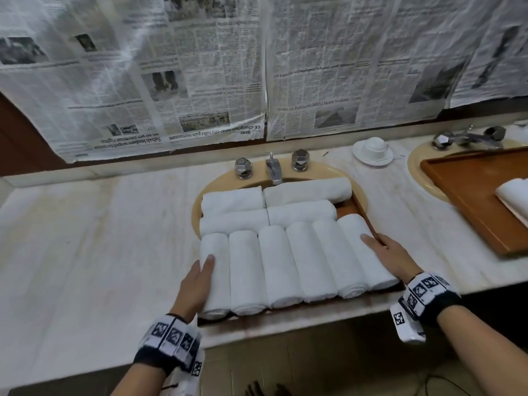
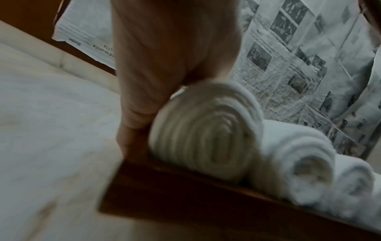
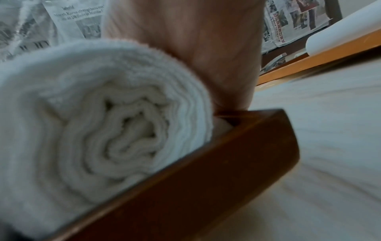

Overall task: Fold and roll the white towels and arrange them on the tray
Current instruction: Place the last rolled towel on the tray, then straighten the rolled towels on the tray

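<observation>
A brown wooden tray (image 1: pixel 346 208) lies across a beige sink and reaches the counter's front edge. Several rolled white towels (image 1: pixel 274 264) fill it: a front row lying lengthwise and two rows behind lying crosswise. My left hand (image 1: pixel 200 278) grips the tray's left edge, thumb on the leftmost roll (image 2: pixel 206 133); the left wrist view shows its fingers (image 2: pixel 132 130) curled down beside the tray's corner (image 2: pixel 185 195). My right hand (image 1: pixel 383 247) grips the right edge, thumb on the rightmost roll (image 3: pixel 103 122), with its fingers (image 3: pixel 226 73) behind the tray's rim (image 3: pixel 206 179).
The faucet (image 1: pixel 273 170) and two knobs stand just behind the tray. An upturned white cup on a saucer (image 1: pixel 373 151) sits at the back right. A second wooden tray (image 1: pixel 468 201) with a folded white towel (image 1: pixel 514 195) covers the right sink. Newspaper covers the wall.
</observation>
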Available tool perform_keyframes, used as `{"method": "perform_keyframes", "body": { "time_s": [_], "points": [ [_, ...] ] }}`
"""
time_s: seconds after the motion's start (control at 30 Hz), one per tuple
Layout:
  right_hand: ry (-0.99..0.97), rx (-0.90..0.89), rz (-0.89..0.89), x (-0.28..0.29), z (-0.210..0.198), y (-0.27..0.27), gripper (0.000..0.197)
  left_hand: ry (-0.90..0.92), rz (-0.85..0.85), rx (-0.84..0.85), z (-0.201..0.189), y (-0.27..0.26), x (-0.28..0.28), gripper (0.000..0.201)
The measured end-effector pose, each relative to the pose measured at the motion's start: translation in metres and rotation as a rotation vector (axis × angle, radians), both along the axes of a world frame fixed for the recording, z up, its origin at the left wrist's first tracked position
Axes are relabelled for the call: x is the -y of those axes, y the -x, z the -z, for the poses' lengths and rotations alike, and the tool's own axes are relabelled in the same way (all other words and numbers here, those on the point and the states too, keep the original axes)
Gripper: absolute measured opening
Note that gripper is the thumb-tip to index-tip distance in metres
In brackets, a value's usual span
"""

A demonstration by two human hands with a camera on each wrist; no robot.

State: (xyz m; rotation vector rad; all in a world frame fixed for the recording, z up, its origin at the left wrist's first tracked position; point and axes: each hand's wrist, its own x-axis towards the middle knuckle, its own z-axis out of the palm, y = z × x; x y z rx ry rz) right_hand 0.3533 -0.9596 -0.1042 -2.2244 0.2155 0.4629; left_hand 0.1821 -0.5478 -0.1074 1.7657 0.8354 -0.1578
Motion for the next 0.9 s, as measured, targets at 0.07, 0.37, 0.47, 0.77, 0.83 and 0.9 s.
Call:
{"method": "perform_keyframes", "body": {
  "time_s": [0.07,0.37,0.47,0.77,0.83,0.9],
  "points": [
    [-0.009,0.012,0.014,-0.001,-0.001,0.008,0.061,-0.033,-0.05,0.016,-0.003,0.0,0.008,0.065],
    [-0.089,0.076,0.049,-0.028,-0.009,0.05,0.054,-0.175,-0.06,0.066,-0.008,0.036,-0.022,0.06],
    [-0.11,0.109,0.035,-0.052,-0.014,0.06,0.051,-0.181,-0.096,0.079,-0.011,0.052,-0.045,0.057],
    [-0.213,0.144,-0.011,-0.166,-0.025,0.099,0.046,-0.216,-0.175,0.127,-0.028,0.112,-0.146,0.049],
    [-0.249,0.146,-0.018,-0.198,-0.027,0.112,0.041,-0.203,-0.19,0.129,-0.031,0.127,-0.176,0.057],
    [-0.246,0.156,-0.025,-0.231,-0.026,0.124,0.041,-0.195,-0.2,0.125,-0.031,0.142,-0.211,0.063]
  ]
}}
